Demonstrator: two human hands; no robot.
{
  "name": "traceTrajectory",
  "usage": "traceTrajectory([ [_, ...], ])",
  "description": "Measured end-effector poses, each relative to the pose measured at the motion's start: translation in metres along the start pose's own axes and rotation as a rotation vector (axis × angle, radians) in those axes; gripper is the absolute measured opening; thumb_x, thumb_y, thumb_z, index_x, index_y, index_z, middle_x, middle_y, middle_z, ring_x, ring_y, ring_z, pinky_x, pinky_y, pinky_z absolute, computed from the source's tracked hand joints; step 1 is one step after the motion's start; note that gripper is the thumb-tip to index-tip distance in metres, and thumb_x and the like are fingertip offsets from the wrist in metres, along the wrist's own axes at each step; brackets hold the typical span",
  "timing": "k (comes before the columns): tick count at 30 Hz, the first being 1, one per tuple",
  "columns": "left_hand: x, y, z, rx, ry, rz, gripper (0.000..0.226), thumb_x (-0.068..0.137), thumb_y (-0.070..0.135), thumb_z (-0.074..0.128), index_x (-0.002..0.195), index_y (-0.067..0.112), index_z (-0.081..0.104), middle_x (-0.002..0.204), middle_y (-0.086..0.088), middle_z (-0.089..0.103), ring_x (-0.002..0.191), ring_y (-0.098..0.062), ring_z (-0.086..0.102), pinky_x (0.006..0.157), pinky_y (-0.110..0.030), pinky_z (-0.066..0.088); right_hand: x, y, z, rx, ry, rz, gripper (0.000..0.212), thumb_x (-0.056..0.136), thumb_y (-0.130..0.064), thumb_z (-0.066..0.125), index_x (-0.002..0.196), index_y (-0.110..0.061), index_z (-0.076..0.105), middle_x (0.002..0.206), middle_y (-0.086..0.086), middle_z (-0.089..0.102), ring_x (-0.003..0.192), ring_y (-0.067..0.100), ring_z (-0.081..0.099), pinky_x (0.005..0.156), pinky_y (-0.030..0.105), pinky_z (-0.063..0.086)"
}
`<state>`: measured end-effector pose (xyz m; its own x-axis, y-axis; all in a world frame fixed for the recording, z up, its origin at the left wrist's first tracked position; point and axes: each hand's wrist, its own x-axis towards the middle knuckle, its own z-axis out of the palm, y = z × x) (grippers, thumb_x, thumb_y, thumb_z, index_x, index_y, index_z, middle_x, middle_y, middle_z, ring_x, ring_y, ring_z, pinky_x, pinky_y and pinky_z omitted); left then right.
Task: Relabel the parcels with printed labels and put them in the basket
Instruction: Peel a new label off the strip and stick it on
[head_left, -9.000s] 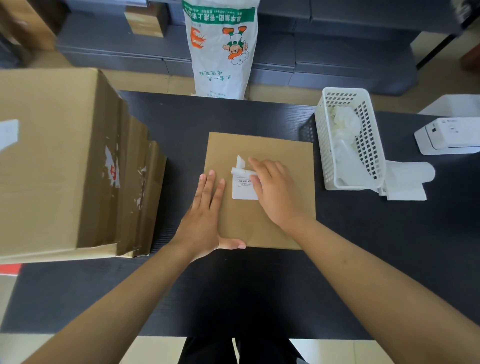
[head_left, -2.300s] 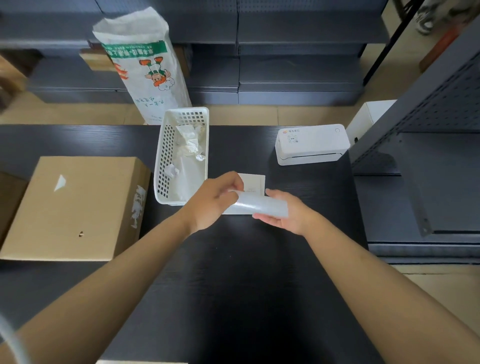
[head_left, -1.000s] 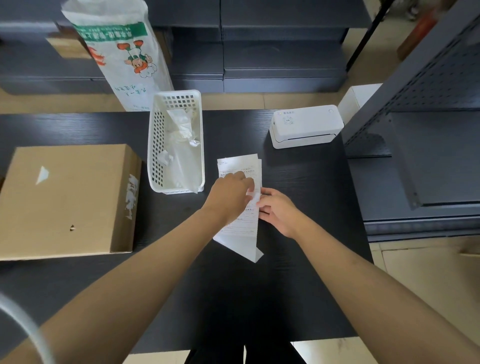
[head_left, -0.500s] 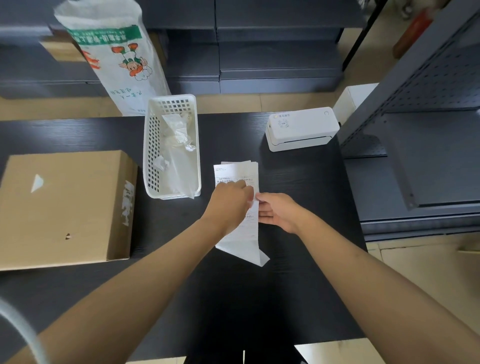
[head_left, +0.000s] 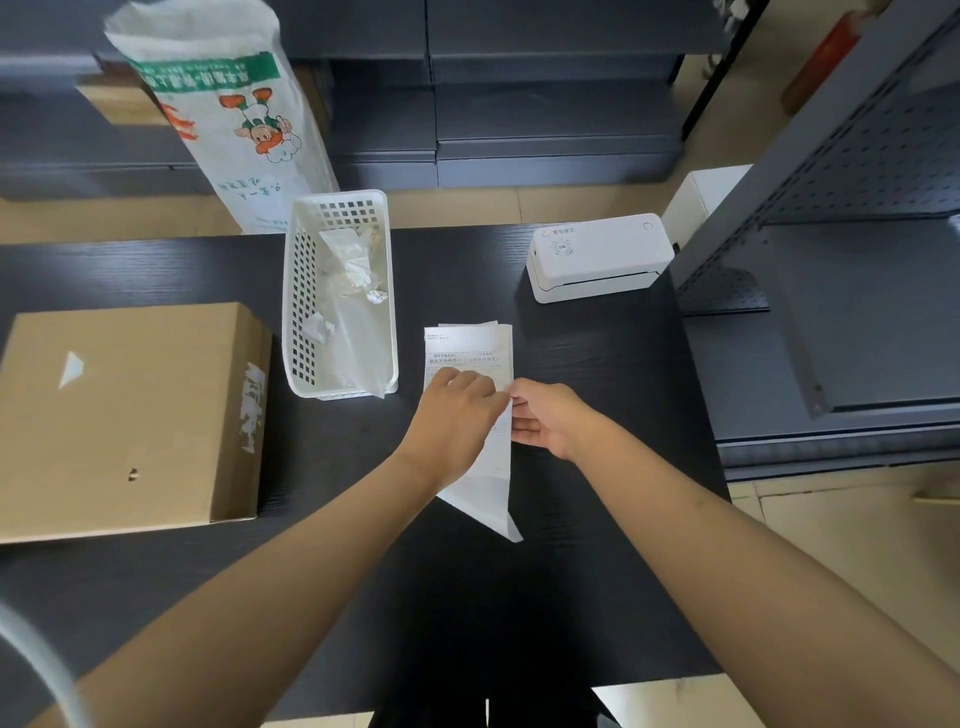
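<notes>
Since a couple seconds back the rolled-up label strip (head_left: 470, 358) got flattened out on the black table (head_left: 597, 519); half a second ago it already looked like this, so barely anything's changed lately. The strip's long axis runs away from the person toward the far edge, top end pointing between the white basket (head_left: 340, 218) and the printer (head_left: 597, 257), near end curling up into a pointy corner. There's printed text in boxes on the upper part but it's too small to read.

Left hand (head_left: 457, 415) is on top of the strip, fingers curled down and pinching at its right edge. Right hand (head_left: 545, 415) is just beside it, fingertips closed on that same edge. Both have hold of the strip.

The cardboard parcel (head_left: 119, 415) sits flat at the left, just beside the basket, with a white label scrap on top. Printer has a round logo, unreadable. Woven sack (head_left: 234, 124) behind the table has a green band and a cartoon figure.
</notes>
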<state>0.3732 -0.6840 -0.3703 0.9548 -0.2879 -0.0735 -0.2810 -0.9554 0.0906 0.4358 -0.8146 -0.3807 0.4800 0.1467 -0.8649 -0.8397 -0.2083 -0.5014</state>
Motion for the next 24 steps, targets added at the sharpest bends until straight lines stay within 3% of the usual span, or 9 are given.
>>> traceTrajectory([
  [3, -0.0007, -0.0005, 0.0026, 0.015, 0.005, -0.023, 0.021, 0.093, 0.011, 0.05, 0.112, 0.015, 0.057, 0.103, -0.003, 0.059, 0.096, -0.022, 0.053, 0.091, -0.032, 0.034, -0.0005, -0.002, 0.0018, -0.011, -0.014, 0.005, 0.019, 0.092, -0.017, 0.057, 0.107, -0.006, 0.064, 0.091, 0.009, 0.072, 0.083, 0.021, 0.069, 0.064, 0.029, 0.055],
  [8, -0.0012, -0.0042, 0.0031, -0.005, 0.042, -0.074, 0.027, 0.094, 0.018, 0.054, 0.12, 0.021, 0.062, 0.112, 0.0, 0.063, 0.112, -0.022, 0.053, 0.103, -0.038, 0.027, -0.0018, -0.0024, 0.003, 0.009, -0.075, 0.056, 0.019, 0.092, -0.014, 0.057, 0.107, -0.004, 0.063, 0.099, 0.014, 0.071, 0.09, 0.025, 0.069, 0.068, 0.033, 0.057],
  [13, -0.0037, -0.0039, -0.0004, -0.039, 0.053, -0.067, 0.014, 0.084, 0.017, 0.07, 0.098, 0.017, 0.073, 0.096, -0.003, 0.07, 0.098, -0.024, 0.063, 0.098, -0.043, 0.037, -0.0002, -0.004, 0.0024, 0.045, -0.063, 0.073, 0.013, 0.088, -0.008, 0.06, 0.1, -0.006, 0.065, 0.096, 0.013, 0.071, 0.088, 0.025, 0.069, 0.066, 0.034, 0.059],
  [16, -0.0036, -0.0048, 0.0035, -0.022, 0.015, -0.077, 0.016, 0.092, 0.021, 0.06, 0.106, 0.02, 0.069, 0.104, 0.0, 0.068, 0.103, -0.02, 0.06, 0.103, -0.04, 0.029, 0.0017, -0.0063, 0.0019, 0.008, -0.03, 0.045, 0.01, 0.088, -0.012, 0.062, 0.095, -0.006, 0.067, 0.082, 0.009, 0.073, 0.078, 0.022, 0.071, 0.062, 0.031, 0.058],
  [20, 0.0, -0.0047, 0.0046, -0.134, 0.031, -0.169, 0.023, 0.097, 0.027, 0.051, 0.117, 0.026, 0.063, 0.116, 0.006, 0.064, 0.112, -0.017, 0.055, 0.107, -0.037, 0.021, 0.0041, -0.0084, 0.0003, -0.041, -0.01, -0.014, 0.017, 0.089, -0.015, 0.063, 0.104, -0.008, 0.067, 0.08, 0.006, 0.075, 0.072, 0.017, 0.072, 0.056, 0.026, 0.056],
  [24, 0.0016, -0.0072, 0.0034, -0.348, 0.04, -0.281, 0.016, 0.095, 0.031, 0.056, 0.106, 0.031, 0.068, 0.111, 0.011, 0.064, 0.107, -0.011, 0.054, 0.105, -0.034, 0.024, 0.0043, -0.0077, -0.0025, -0.064, -0.059, -0.037, 0.02, 0.091, -0.016, 0.062, 0.109, -0.009, 0.065, 0.082, 0.005, 0.075, 0.074, 0.015, 0.073, 0.057, 0.024, 0.057],
])
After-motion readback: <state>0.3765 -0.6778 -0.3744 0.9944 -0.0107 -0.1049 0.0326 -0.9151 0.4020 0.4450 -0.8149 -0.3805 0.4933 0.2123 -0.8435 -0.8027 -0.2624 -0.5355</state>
